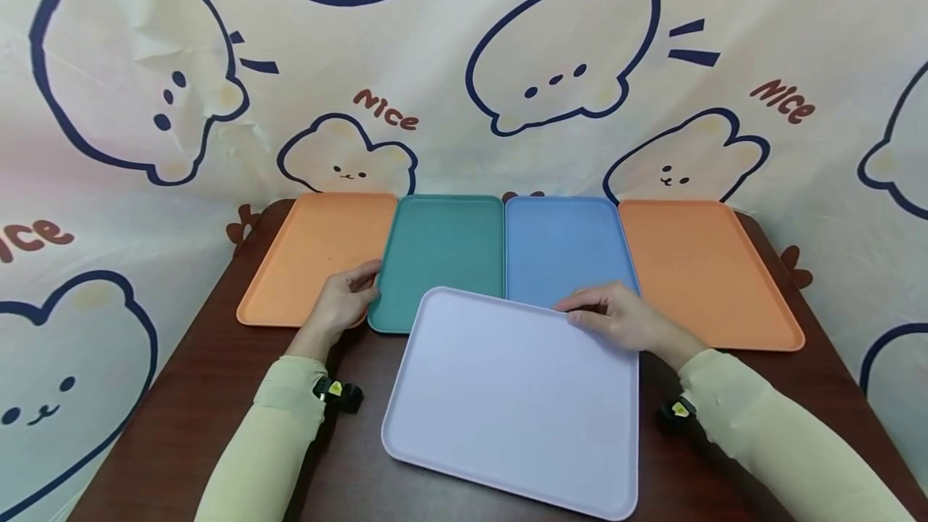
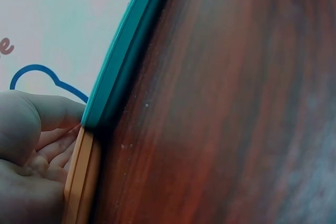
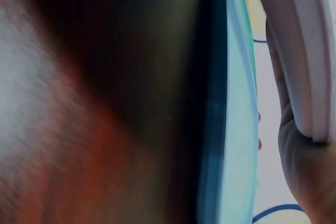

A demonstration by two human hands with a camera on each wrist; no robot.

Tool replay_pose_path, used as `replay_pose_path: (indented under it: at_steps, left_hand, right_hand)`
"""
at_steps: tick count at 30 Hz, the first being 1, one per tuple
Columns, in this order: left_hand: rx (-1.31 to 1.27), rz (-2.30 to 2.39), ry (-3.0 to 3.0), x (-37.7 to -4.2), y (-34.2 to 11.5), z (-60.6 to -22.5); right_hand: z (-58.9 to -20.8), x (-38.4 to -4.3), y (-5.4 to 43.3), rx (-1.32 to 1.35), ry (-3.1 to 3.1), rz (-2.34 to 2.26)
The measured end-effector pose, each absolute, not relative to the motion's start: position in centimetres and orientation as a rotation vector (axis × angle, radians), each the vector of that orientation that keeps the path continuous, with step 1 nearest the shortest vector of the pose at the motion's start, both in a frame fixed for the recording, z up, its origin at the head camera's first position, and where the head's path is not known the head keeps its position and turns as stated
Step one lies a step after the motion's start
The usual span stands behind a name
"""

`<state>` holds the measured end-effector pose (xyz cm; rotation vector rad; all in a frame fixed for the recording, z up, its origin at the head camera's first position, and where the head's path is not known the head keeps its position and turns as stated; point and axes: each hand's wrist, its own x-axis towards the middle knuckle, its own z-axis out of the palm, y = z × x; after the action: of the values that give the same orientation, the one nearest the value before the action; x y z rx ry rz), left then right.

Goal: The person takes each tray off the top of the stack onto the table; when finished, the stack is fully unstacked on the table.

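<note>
In the head view my right hand (image 1: 616,316) grips the far edge of a pale lavender tray (image 1: 507,409), thumb on the near side. The tray is turned slightly askew and overlaps the near edges of the green and blue trays. The right wrist view shows the lavender tray's rim (image 3: 315,77) held in the hand, apart from the blue tray (image 3: 239,129). My left hand (image 1: 341,300) lies over the orange tray's (image 1: 329,240) near right corner, its fingertips touching the left edge of the green tray (image 1: 445,256). Some left fingers are hidden.
The blue tray (image 1: 565,244) adjoins the green one, and a second orange tray (image 1: 706,268) lies at its right. All four stand in a row along the back of the dark wooden table (image 1: 348,457). A printed cloth (image 1: 442,47) hangs behind.
</note>
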<state>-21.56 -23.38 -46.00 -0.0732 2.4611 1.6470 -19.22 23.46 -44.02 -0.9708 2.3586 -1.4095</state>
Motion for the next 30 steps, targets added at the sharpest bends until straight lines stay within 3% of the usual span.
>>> replay_pose_path:
  at_steps: [14, 30]
  left_hand:
    - [-0.057, 1.628, 2.475, -21.7, -23.5, -46.5]
    - [-0.057, 1.634, 2.463, -21.6, -23.7, -46.3]
  right_hand:
    - [-45.0, -18.0, 22.4, -1.065, 2.377, -1.262]
    - [-45.4, -17.1, 19.6, -1.32, 2.737, -0.772]
